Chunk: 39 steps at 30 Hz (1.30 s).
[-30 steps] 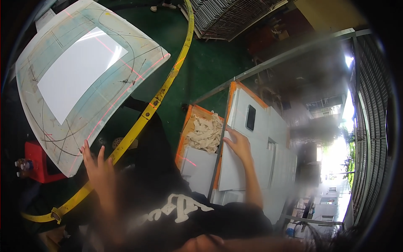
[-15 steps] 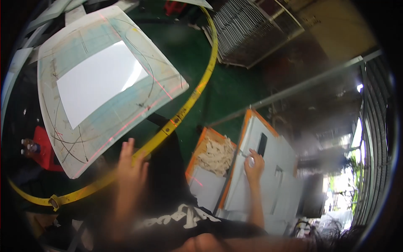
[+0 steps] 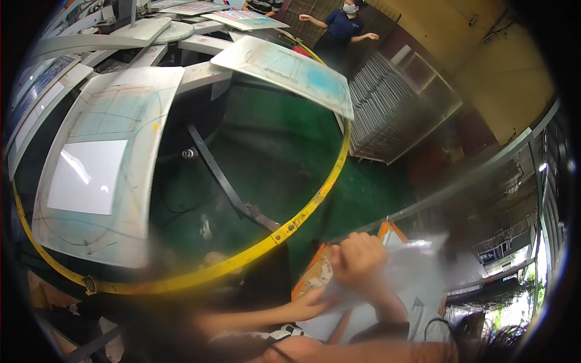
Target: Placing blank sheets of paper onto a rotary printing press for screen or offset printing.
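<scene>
A glossy, pale translucent sheet (image 3: 417,257) is raised at a slant over the board at the lower right. My right hand (image 3: 361,259) is closed on its near left edge, knuckles up. Just below and to the left, my left hand (image 3: 311,304) reaches across to the same sheet's lower edge, its fingers blurred and partly hidden. Far to the left, a white sheet (image 3: 88,178) lies flat on a stained, pale blue printing pallet (image 3: 138,115), away from both hands.
A curved yellow rail (image 3: 254,251) runs between me and the pallets. Another blue-stained pallet (image 3: 284,72) sticks out at the back. Beyond it stand a slatted metal rack (image 3: 387,109) and a person in a dark blue top (image 3: 338,30). An orange-edged box (image 3: 311,272) holds crumpled pale material.
My left hand has left the yellow rail and crossed rightward. My right hand has closed and raised the translucent sheet. The pallet with the white sheet sits further left; the view has tilted up.
</scene>
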Each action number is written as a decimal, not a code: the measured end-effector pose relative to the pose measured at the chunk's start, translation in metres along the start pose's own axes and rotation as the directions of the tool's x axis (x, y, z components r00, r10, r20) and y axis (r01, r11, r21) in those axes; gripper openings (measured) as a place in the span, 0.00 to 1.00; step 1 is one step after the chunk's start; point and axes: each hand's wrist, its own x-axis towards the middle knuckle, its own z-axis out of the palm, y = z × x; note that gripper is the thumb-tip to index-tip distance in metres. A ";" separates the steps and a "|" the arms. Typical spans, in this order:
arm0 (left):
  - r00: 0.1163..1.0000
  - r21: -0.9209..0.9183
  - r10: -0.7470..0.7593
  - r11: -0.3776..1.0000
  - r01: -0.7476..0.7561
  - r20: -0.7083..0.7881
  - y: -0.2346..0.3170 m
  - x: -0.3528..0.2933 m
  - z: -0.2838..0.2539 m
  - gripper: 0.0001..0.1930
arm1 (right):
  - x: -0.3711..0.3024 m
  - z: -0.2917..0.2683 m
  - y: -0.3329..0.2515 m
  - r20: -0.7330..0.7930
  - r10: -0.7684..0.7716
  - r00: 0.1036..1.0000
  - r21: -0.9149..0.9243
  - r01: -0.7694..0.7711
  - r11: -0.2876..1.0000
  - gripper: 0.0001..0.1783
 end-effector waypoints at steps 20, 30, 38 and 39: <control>0.458 0.275 0.168 0.945 0.177 -0.873 0.114 0.004 -0.215 0.29 | 0.110 0.205 0.201 0.523 0.359 0.773 0.829 -0.560 -0.002 0.22; 0.415 0.615 0.571 0.211 0.760 -0.708 0.146 -0.034 -0.237 0.14 | 0.213 0.316 0.201 0.592 0.305 0.746 0.774 -0.632 0.042 0.21; 0.344 0.511 0.572 0.158 0.845 -0.744 0.139 -0.032 -0.220 0.13 | 0.233 0.327 0.174 0.695 0.229 0.681 0.697 -0.717 0.016 0.22; 0.333 0.486 0.554 0.153 0.860 -0.763 0.140 -0.031 -0.221 0.13 | 0.234 0.328 0.172 0.713 0.254 0.653 0.673 -0.739 0.011 0.22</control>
